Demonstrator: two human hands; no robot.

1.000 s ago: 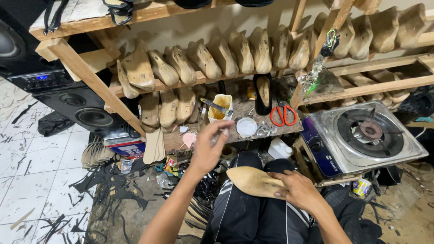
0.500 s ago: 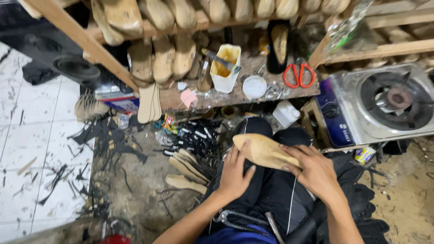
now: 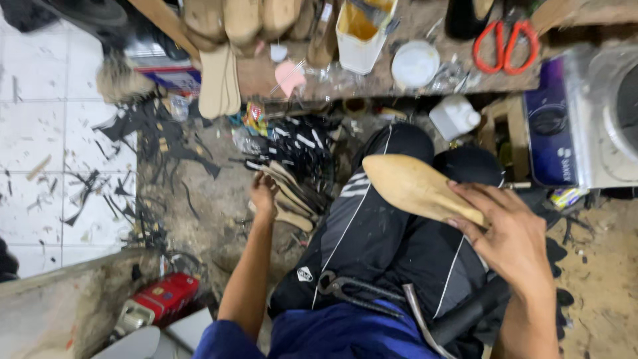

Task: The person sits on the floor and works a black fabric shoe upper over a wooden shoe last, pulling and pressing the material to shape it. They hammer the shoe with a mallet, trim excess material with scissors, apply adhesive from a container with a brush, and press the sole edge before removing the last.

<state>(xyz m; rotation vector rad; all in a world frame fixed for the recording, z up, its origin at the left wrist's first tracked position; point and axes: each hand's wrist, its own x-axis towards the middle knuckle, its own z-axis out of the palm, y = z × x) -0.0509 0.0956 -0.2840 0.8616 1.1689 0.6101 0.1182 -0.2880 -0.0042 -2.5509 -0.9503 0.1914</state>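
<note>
My right hand (image 3: 508,233) grips the heel end of a tan wooden shoe last (image 3: 415,186), which rests sole-up across my knees in black trousers (image 3: 372,226). Down on the floor to my left, my left hand (image 3: 264,194) is on a stack of flat tan insoles (image 3: 292,196) beside dark strap pieces; whether its fingers have closed on one I cannot tell. Pincers (image 3: 345,289) and a hammer (image 3: 458,319) lie on my lap.
A low wooden bench (image 3: 399,83) ahead holds a glue tub (image 3: 362,30), a white lid (image 3: 415,64), red-handled scissors (image 3: 505,43) and more lasts (image 3: 242,20). A gas stove (image 3: 601,113) stands right. Black scraps (image 3: 139,159) litter the floor; a red tool (image 3: 159,299) lies lower left.
My left hand left the bench, dropped past my knee and reached the insoles on the floor. The view tilted downward. My right hand kept hold of the last.
</note>
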